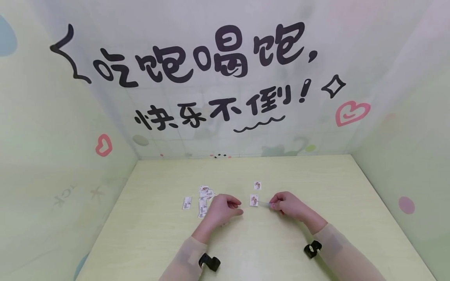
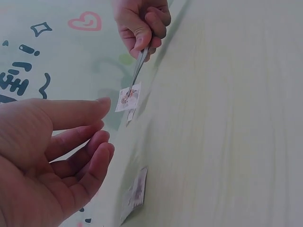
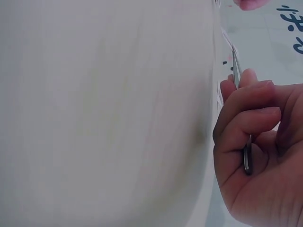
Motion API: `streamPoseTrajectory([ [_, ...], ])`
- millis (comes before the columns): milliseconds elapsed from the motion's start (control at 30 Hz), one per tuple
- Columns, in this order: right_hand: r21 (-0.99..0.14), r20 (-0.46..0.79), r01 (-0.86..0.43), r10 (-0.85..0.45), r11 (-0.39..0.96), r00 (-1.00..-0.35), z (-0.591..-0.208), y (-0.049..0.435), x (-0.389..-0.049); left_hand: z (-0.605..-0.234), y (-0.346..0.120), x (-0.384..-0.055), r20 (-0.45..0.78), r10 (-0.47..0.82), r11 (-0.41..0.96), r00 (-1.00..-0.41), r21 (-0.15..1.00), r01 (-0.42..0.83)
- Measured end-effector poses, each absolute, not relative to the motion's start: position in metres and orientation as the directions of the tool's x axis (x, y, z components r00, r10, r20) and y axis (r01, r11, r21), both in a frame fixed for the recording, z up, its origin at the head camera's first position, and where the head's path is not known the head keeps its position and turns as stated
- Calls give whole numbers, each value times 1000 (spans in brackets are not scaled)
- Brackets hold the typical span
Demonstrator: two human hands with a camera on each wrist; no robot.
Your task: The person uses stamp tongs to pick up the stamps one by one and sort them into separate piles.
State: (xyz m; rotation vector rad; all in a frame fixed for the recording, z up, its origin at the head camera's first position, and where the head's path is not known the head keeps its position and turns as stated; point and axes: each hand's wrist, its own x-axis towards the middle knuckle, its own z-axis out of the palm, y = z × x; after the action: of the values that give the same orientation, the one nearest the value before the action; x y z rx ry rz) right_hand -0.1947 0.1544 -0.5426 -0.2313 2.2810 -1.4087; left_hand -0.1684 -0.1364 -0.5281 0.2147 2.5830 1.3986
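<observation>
My right hand (image 1: 289, 205) grips a pair of metal tweezers (image 2: 138, 68), its fingers curled round them. At the tweezers' tips is a small stamp-like paper piece (image 2: 128, 97) with a reddish picture and white border; it appears raised off the table in the left wrist view. My left hand (image 1: 224, 210) faces it from the left, thumb and fingers loosely bent and apart, holding nothing. In the right wrist view the tweezers' dark rear end (image 3: 247, 163) sticks out below the fingers.
Another small picture piece (image 1: 258, 185) lies on the pale wooden table (image 1: 299, 171) farther back. Several similar pieces (image 1: 202, 207) overlap in a pile left of my left hand, with a single piece (image 1: 187, 203) beside them. Printed walls (image 1: 225, 144) enclose the table's back and sides.
</observation>
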Motion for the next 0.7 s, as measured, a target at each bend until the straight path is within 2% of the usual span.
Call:
streamPoseTrajectory([
  [367,-863,-281,135,-241,486,-929,-546,161,-206,-533,-160,-166,-112,226,552,-968,833,33],
  [700,-877,-284,166,-207,452,-936,-540,161,-211,-536,-169,-161,-102,243,534,-965,844,45],
])
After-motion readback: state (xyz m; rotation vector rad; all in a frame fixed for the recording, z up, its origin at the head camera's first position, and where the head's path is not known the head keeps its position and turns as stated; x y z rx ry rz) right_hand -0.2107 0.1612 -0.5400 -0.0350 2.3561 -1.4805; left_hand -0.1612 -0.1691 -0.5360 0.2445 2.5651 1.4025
